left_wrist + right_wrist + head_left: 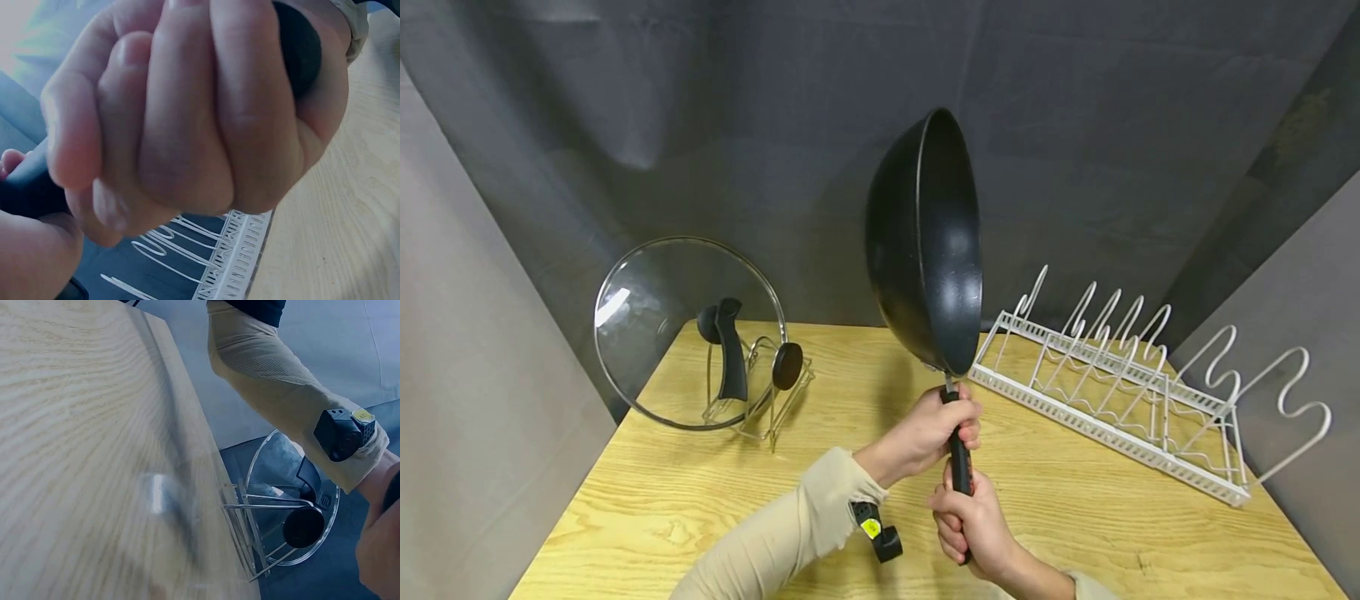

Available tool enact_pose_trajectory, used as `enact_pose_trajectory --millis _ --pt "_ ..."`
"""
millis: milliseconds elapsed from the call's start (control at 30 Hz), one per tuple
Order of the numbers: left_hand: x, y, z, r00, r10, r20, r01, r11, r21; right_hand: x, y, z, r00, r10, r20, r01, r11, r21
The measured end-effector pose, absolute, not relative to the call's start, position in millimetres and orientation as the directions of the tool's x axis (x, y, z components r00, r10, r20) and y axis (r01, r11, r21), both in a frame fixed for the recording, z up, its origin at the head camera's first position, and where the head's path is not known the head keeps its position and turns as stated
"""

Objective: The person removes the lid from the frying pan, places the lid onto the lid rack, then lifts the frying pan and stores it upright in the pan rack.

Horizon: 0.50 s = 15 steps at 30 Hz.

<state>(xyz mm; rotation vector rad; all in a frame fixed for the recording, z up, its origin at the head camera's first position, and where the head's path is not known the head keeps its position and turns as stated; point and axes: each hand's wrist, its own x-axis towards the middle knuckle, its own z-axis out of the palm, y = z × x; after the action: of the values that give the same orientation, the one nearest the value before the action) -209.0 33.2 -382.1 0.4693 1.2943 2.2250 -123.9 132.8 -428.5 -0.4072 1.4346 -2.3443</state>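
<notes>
A black wok stands raised on its side above the table, its hollow facing right and its long handle pointing down toward me. My left hand grips the handle close to the pan, fingers and thumb wrapped round it. Lower down, my right hand holds the end of the same handle. Curled fingers round the black handle fill much of the left wrist view. In the right wrist view the wok's pan is out of sight.
At the left, a glass lid with a black handle leans upright in a wire stand with a dark round knob. A white wire dish rack lies at the right. Grey cloth walls enclose the wooden table.
</notes>
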Motion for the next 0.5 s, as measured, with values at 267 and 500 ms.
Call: enact_pose_trajectory --millis 267,500 --pt "-208 37 -371 -0.819 0.573 0.029 -0.229 -0.374 0.899 -126 137 -425 -0.873 -0.477 0.105 0.136 -0.443 -0.886" --pt "-210 46 -360 -0.819 0.572 0.056 -0.166 -0.328 0.93 -131 145 -419 -0.839 -0.524 0.146 0.125 -0.446 -0.886"
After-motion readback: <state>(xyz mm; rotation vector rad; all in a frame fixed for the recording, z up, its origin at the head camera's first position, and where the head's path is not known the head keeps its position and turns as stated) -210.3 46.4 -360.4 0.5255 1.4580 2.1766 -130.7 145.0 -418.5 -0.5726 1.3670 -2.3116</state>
